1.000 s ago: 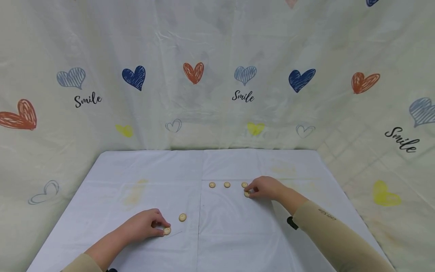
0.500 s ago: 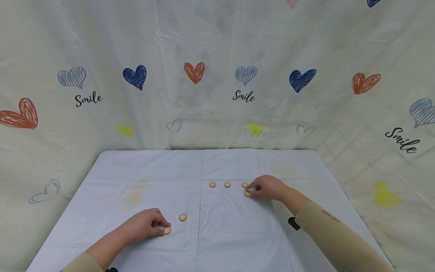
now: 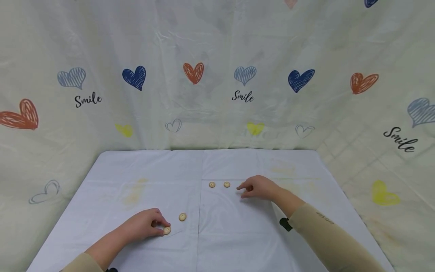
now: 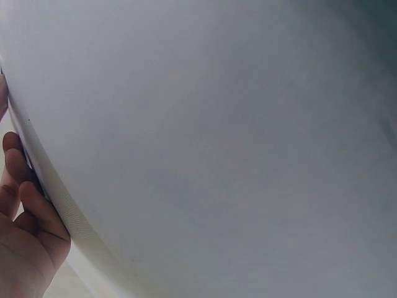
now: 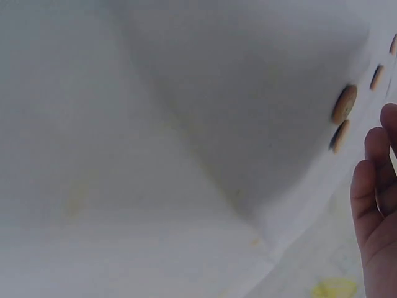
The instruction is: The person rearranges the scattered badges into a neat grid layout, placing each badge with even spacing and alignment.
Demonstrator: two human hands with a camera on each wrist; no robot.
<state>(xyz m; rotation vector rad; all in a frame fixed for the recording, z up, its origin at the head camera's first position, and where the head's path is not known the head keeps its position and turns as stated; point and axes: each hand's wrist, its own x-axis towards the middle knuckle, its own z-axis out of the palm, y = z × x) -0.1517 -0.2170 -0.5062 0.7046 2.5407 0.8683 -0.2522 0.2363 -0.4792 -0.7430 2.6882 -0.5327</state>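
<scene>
Buttons: four seen by head view; hands (image 3: 142, 225) (image 3: 259, 187): two.

Head view overlooks table (image 3: 217, 245); wrist views skim it closely.

The buttons (image 3: 182, 217) look like pale wood, matt with a faint grain. My table's white cloth (image 3: 238, 234) is thin, smooth fabric (creased down the middle, yellow-stained in patches). The heart-print backdrop (image 3: 217, 94) is wrinkled cloth with slight sheen. My beige sleeve (image 3: 326, 238) is smooth stretchy knit.
</scene>
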